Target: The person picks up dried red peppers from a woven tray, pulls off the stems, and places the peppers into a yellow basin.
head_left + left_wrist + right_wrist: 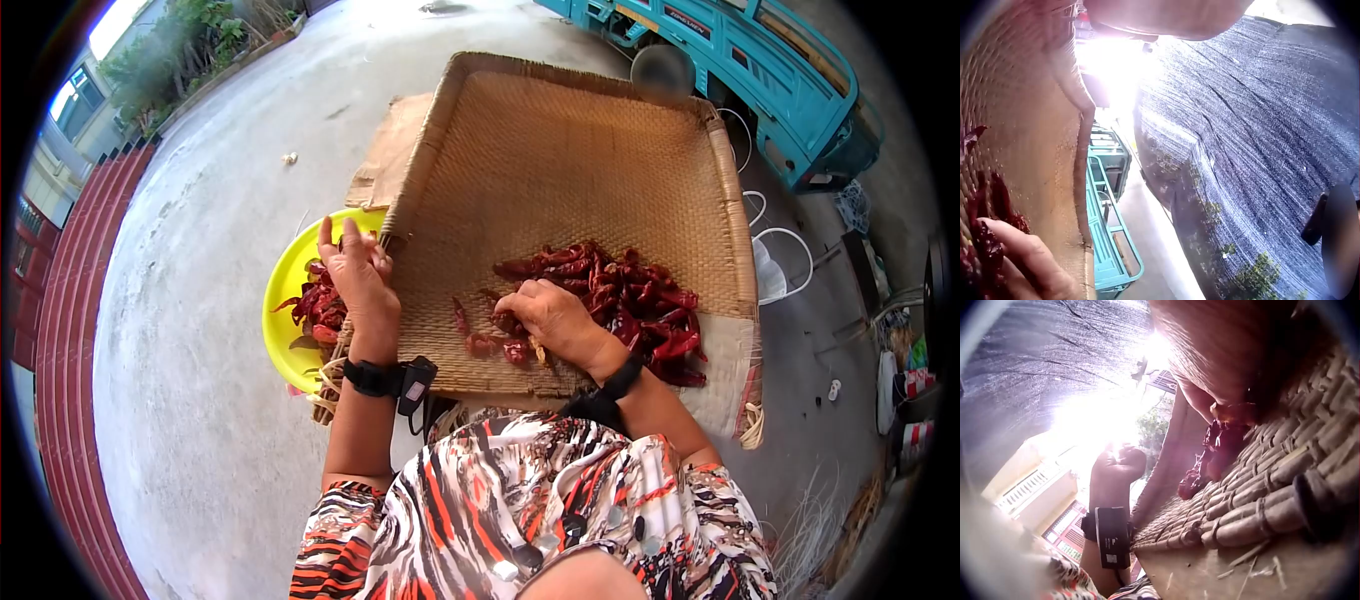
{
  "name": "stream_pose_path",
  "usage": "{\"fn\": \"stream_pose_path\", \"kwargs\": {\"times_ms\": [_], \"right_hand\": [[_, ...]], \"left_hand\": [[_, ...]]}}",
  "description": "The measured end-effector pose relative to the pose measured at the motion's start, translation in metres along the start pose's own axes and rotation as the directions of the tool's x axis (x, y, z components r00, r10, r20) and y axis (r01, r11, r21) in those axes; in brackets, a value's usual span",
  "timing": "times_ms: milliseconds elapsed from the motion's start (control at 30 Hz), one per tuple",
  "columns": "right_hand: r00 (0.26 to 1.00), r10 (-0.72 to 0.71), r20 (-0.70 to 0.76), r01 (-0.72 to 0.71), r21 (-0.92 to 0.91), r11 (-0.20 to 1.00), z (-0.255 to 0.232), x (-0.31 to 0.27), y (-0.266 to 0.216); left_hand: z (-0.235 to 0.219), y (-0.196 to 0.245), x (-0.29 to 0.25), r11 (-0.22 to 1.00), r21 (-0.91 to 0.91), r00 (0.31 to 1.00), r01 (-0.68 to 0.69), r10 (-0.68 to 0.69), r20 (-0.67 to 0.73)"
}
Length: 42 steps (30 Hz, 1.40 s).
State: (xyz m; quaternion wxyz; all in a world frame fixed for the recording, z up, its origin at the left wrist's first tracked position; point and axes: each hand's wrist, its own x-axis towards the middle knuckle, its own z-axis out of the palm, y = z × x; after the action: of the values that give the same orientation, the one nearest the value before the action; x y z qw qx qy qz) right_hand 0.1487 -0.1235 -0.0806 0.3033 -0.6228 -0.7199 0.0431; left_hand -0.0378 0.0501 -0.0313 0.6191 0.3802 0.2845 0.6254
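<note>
Basketwork fills the view: a wide woven tray (570, 160) lies flat on the concrete, so the dried red chillies (625, 300) piled beyond the right hand (548, 318) stay spread. That hand's fingers curl down onto a few loose chillies, apparently pinching one. Just under the left hand (355, 275), fingers spread and empty, a yellow plate (280, 310) catches more chillies.

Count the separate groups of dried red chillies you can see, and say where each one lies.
2. One heap of chillies lies on the woven tray under the right hand; a smaller batch sits in the yellow bowl below the left hand. Hands may hide more.
</note>
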Motion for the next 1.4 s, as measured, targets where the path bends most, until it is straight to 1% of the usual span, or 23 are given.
{"fn": "stream_pose_path", "kwargs": {"times_ms": [33,67,100,133,167,200,267,300,367,400,500,600,700,800,900,1000,1100,1200,1300,1333,1367,1400], "right_hand": [[1.0,0.021,-0.012,-0.021,0.029,0.999,0.0,0.0,0.0],[0.999,0.042,-0.023,-0.04,0.058,0.998,-0.001,0.001,-0.001],[0.997,0.062,-0.034,-0.059,0.086,0.995,-0.002,0.001,-0.001],[0.995,0.088,-0.037,-0.083,0.125,0.989,-0.004,0.001,-0.003],[0.993,0.115,-0.039,-0.107,0.163,0.981,-0.008,0.002,-0.007],[0.989,0.141,-0.04,-0.13,0.202,0.971,-0.01,0.003,-0.009],[0.978,0.115,-0.173,-0.079,0.202,0.976,-0.008,0.007,-0.009],[0.966,0.103,-0.238,-0.055,0.199,0.978,-0.007,0.008,-0.008],[0.961,0.184,-0.207,-0.132,0.242,0.961,-0.007,0.008,-0.008],[0.956,0.224,-0.191,-0.17,0.262,0.95,-0.007,0.008,-0.008],[0.962,0.213,-0.169,-0.165,0.262,0.951,-0.011,0.008,-0.014],[0.946,0.281,-0.161,-0.209,0.359,0.91,-0.008,0.007,-0.013],[0.951,0.223,-0.213,-0.114,0.431,0.895,-0.006,0.008,-0.012],[0.956,0.175,-0.237,-0.056,0.439,0.897,-0.008,0.01,-0.013],[0.955,0.161,-0.248,-0.04,0.433,0.901,-0.008,0.01,-0.013],[0.952,0.177,-0.249,-0.058,0.42,0.905,-0.009,0.01,-0.015],[0.954,0.228,-0.197,-0.085,0.55,0.831,-0.016,0.01,-0.022],[0.943,0.251,-0.218,-0.081,0.58,0.81,-0.014,0.011,-0.022],[0.895,0.373,-0.245,-0.198,0.53,0.824,-0.014,0.009,-0.02],[0.855,0.091,-0.51,0.105,0.343,0.933,-0.004,0.014,-0.003],[0.834,0.072,-0.547,0.081,0.249,0.965,0.002,0.007,0.008],[0.813,0.049,-0.581,0.052,0.155,0.987,-0.005,0.007,0.005]], "left_hand": [[0.002,-0.001,0.0,0.999,0.044,1.0,0.007,-0.008,0.023],[0.001,-0.006,0.002,0.99,0.141,0.991,0.008,-0.027,0.131],[0.002,-0.008,0.0,0.975,0.212,0.965,0.07,-0.119,0.232],[0.004,-0.01,-0.003,0.95,0.287,0.922,0.121,-0.215,0.322],[0.006,-0.012,-0.006,0.916,0.366,0.862,0.162,-0.312,0.4],[0.007,-0.014,-0.009,0.896,0.426,0.807,0.124,-0.34,0.482],[0.008,-0.018,-0.016,0.849,0.528,0.67,0.028,-0.408,0.62],[0.009,-0.019,-0.02,0.81,0.587,0.607,-0.001,-0.466,0.644],[0.011,-0.02,-0.028,0.724,0.686,0.472,-0.077,-0.579,0.664],[0.016,-0.014,-0.034,0.715,0.685,0.431,-0.139,-0.58,0.692],[0.024,-0.006,-0.038,0.661,0.697,0.385,-0.278,-0.588,0.711],[0.023,-0.012,-0.039,0.695,0.645,0.375,-0.318,-0.532,0.759],[0.023,-0.014,-0.041,0.685,0.665,0.352,-0.296,-0.569,0.743],[0.022,-0.016,-0.041,0.699,0.689,0.361,-0.191,-0.602,0.712],[0.022,-0.013,-0.039,0.713,0.69,0.374,-0.123,-0.611,0.698],[0.02,-0.017,-0.038,0.75,0.653,0.36,-0.106,-0.584,0.728],[0.022,-0.009,-0.037,0.782,0.624,0.305,-0.002,-0.594,0.745],[0.02,-0.013,-0.036,0.783,0.62,0.347,0.052,-0.596,0.724],[0.024,-0.01,-0.037,0.767,0.622,0.463,0.156,-0.613,0.64],[0.022,-0.016,-0.036,0.792,0.592,0.529,0.147,-0.569,0.629],[0.021,-0.017,-0.034,0.829,0.539,0.595,0.15,-0.511,0.62],[0.021,-0.016,-0.032,0.862,0.485,0.658,0.147,-0.451,0.603]]}}
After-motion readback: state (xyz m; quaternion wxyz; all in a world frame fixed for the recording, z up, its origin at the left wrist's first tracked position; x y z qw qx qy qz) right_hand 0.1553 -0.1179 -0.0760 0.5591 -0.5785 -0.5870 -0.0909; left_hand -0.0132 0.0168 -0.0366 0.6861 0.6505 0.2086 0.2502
